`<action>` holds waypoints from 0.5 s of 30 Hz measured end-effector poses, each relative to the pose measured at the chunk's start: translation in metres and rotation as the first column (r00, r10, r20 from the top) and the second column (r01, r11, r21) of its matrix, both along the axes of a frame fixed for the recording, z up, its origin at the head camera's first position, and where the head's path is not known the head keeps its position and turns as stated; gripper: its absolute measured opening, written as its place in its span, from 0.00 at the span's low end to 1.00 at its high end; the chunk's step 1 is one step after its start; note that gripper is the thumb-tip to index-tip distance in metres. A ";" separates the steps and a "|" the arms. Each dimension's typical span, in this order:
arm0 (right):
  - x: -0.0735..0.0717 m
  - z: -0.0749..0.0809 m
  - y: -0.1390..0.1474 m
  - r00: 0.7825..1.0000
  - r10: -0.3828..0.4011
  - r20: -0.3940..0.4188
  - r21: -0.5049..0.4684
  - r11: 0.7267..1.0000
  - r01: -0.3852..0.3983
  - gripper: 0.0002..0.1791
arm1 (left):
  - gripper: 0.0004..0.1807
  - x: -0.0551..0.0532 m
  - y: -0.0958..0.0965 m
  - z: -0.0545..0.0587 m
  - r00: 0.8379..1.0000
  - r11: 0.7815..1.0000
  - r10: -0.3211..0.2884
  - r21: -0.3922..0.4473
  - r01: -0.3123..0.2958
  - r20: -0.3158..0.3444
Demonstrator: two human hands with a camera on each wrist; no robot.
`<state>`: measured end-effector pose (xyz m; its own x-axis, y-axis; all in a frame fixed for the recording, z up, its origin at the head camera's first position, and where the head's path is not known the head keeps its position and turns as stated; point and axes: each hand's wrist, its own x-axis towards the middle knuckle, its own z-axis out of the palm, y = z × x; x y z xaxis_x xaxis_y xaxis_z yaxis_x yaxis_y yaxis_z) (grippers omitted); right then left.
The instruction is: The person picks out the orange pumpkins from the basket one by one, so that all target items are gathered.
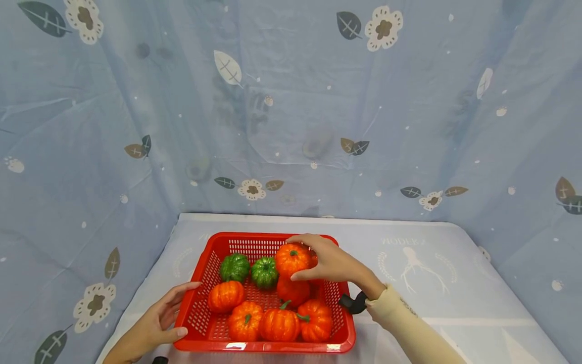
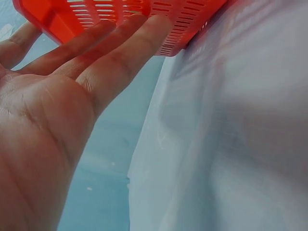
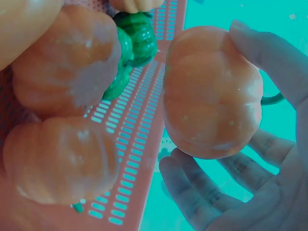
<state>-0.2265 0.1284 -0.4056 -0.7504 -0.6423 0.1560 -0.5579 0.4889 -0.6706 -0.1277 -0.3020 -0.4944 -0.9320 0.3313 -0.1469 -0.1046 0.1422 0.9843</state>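
Note:
A toy-like ribbed orange pumpkin (image 1: pixel 292 259) is held between the thumb and fingers of my right hand (image 1: pixel 329 260), raised over the right side of a red plastic basket (image 1: pixel 263 346). In the right wrist view, its stem points toward the palm. My left hand (image 1: pixel 154 316) is at the basket's left wall, its fingers nearly straight against the slotted side and its thumb near the front corner. Inside the basket, several more orange pumpkins (image 1: pixel 245 321) lie along the front and right. Two green pumpkins (image 1: pixel 235 267) sit toward the back. The right hand partly covers an orange pumpkin behind the held one.
The basket stands on a table with a pale printed cloth (image 1: pixel 418 298). A blue patterned curtain (image 1: pixel 291 126) hangs behind the table and along both sides. A black strap piece (image 1: pixel 353 303) on my right wrist is beside the basket's right rim.

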 end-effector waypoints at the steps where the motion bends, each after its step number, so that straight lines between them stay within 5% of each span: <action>1: 0.000 0.000 0.003 1.000 -0.005 0.003 -0.009 1.000 0.005 0.40 | 0.43 0.000 0.000 0.000 1.000 1.000 -0.001 0.001 0.001 -0.002; 15: -0.009 -0.004 0.045 0.995 -0.092 -0.028 -0.077 0.993 0.089 0.41 | 0.43 -0.003 -0.001 -0.003 0.998 0.999 0.001 -0.041 -0.004 -0.061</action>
